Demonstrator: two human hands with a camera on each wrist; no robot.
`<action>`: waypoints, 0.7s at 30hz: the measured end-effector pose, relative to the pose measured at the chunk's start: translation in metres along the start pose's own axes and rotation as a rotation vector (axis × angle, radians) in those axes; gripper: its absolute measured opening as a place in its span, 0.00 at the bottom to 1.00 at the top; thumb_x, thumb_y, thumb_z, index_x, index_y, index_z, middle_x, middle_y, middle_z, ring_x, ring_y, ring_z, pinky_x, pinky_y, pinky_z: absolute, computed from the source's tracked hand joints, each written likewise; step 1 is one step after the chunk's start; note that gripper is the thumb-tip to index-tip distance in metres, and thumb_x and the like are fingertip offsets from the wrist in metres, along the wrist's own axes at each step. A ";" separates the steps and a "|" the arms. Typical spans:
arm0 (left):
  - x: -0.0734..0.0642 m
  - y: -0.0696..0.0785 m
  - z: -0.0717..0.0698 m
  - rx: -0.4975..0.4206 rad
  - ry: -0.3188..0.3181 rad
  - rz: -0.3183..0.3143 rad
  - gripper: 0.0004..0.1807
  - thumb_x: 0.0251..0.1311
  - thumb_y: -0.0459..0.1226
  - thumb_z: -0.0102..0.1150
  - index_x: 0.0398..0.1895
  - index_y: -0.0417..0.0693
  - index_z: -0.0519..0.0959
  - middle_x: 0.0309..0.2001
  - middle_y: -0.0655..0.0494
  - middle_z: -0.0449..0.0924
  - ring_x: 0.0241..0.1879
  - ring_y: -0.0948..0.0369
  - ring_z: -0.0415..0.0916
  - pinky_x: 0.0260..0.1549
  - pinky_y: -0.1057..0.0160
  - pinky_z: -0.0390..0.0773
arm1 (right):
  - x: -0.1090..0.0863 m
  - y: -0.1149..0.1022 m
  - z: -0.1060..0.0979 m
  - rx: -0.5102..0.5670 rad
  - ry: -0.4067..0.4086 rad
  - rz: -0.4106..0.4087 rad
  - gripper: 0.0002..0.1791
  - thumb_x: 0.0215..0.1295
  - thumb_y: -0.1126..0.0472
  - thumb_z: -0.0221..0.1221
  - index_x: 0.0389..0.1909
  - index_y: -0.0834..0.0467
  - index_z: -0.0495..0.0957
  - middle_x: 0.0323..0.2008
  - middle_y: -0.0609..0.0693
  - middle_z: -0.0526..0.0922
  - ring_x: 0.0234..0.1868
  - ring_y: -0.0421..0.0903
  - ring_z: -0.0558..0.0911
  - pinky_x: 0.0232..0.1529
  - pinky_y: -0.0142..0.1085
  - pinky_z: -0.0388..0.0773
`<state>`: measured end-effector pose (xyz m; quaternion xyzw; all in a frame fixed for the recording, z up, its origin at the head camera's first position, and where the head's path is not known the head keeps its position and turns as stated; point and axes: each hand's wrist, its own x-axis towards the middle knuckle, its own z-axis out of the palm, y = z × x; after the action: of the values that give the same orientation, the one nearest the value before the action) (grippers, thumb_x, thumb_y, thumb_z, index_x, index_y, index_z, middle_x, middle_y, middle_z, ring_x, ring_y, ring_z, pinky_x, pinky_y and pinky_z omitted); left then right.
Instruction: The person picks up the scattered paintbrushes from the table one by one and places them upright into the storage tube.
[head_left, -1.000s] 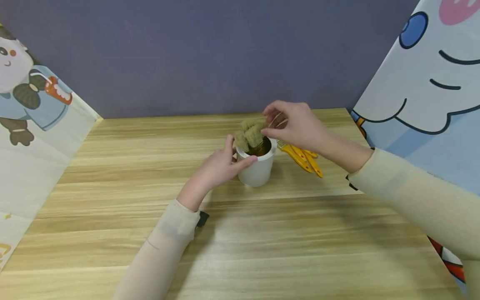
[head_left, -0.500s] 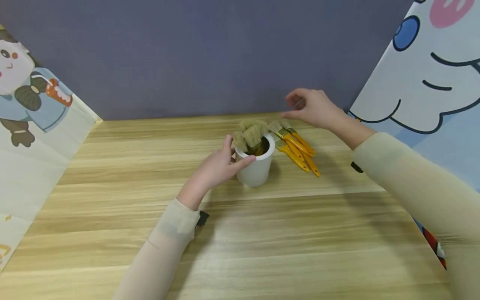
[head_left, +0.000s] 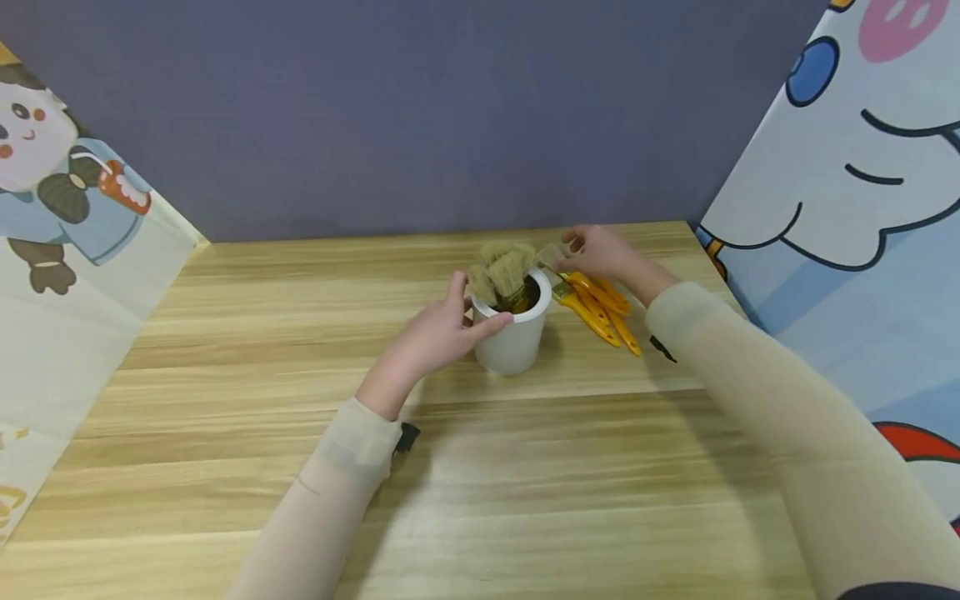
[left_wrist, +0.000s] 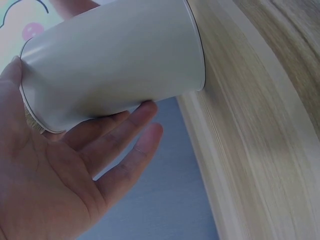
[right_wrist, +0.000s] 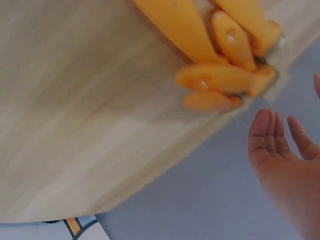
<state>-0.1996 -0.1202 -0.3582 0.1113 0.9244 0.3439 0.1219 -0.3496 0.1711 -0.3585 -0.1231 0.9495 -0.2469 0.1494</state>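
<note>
A white cup (head_left: pixel 510 348) stands upright on the wooden table, with several paintbrushes (head_left: pixel 507 272) in it, pale bristles up. My left hand (head_left: pixel 433 330) holds the cup near its rim, thumb at the front and fingers round the far side; the left wrist view shows the cup's smooth wall (left_wrist: pixel 115 55) against the fingers. To the cup's right lies a loose pile of paintbrushes with yellow handles (head_left: pixel 591 315). Over their bristle ends hovers my right hand (head_left: pixel 606 253), its fingers slightly bent. In the right wrist view the fingertips (right_wrist: pixel 265 120) look apart from the yellow brushes (right_wrist: pixel 220 77).
The wooden table (head_left: pixel 480 475) stretches toward me and to both sides. Behind it rises a dark grey-blue wall (head_left: pixel 435 117). Printed cartoon sheets flank it, one on the left (head_left: pixel 67 350) and one on the right (head_left: pixel 847 317).
My right hand has let go over the cup, swung right and up, then come down to the pile of paintbrushes. My left hand keeps its hold on the cup.
</note>
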 end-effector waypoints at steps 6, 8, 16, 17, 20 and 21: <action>0.001 0.001 0.001 0.004 0.000 0.003 0.58 0.64 0.75 0.55 0.83 0.53 0.44 0.76 0.34 0.71 0.68 0.43 0.80 0.62 0.41 0.83 | 0.007 0.008 0.015 -0.022 0.035 0.016 0.37 0.73 0.50 0.68 0.73 0.68 0.70 0.66 0.69 0.79 0.66 0.64 0.78 0.69 0.58 0.77; 0.001 0.002 0.001 0.010 0.007 0.008 0.57 0.65 0.75 0.55 0.82 0.53 0.45 0.75 0.34 0.72 0.68 0.42 0.80 0.62 0.40 0.83 | 0.007 0.010 0.016 -0.045 0.041 0.021 0.36 0.73 0.50 0.67 0.72 0.69 0.71 0.65 0.69 0.79 0.66 0.64 0.79 0.68 0.58 0.77; 0.001 0.002 0.000 0.009 0.013 0.009 0.54 0.65 0.74 0.56 0.79 0.53 0.47 0.74 0.34 0.73 0.67 0.43 0.81 0.59 0.41 0.84 | 0.011 0.014 0.023 -0.092 0.040 0.032 0.32 0.74 0.50 0.66 0.67 0.70 0.76 0.66 0.71 0.80 0.65 0.65 0.80 0.69 0.58 0.78; 0.001 0.002 -0.001 0.010 0.013 0.008 0.54 0.65 0.74 0.56 0.80 0.53 0.47 0.74 0.34 0.73 0.67 0.43 0.81 0.60 0.41 0.84 | 0.012 0.015 0.023 -0.098 0.035 0.036 0.33 0.74 0.50 0.65 0.68 0.70 0.76 0.68 0.70 0.79 0.67 0.65 0.80 0.70 0.58 0.77; 0.001 0.002 -0.001 0.011 0.010 0.001 0.55 0.65 0.74 0.56 0.80 0.53 0.46 0.75 0.34 0.72 0.67 0.42 0.81 0.61 0.41 0.83 | 0.015 0.016 0.025 -0.105 0.027 0.042 0.34 0.75 0.49 0.65 0.71 0.69 0.74 0.70 0.70 0.77 0.69 0.66 0.78 0.71 0.59 0.76; 0.001 0.002 -0.001 0.010 0.008 -0.001 0.55 0.65 0.74 0.56 0.80 0.53 0.46 0.75 0.35 0.72 0.67 0.42 0.81 0.61 0.41 0.83 | 0.016 0.016 0.026 -0.111 0.030 0.039 0.35 0.74 0.49 0.65 0.71 0.69 0.74 0.70 0.70 0.77 0.69 0.66 0.78 0.71 0.59 0.76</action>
<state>-0.2005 -0.1192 -0.3562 0.1098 0.9267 0.3397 0.1176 -0.3574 0.1683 -0.3918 -0.1087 0.9661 -0.1929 0.1328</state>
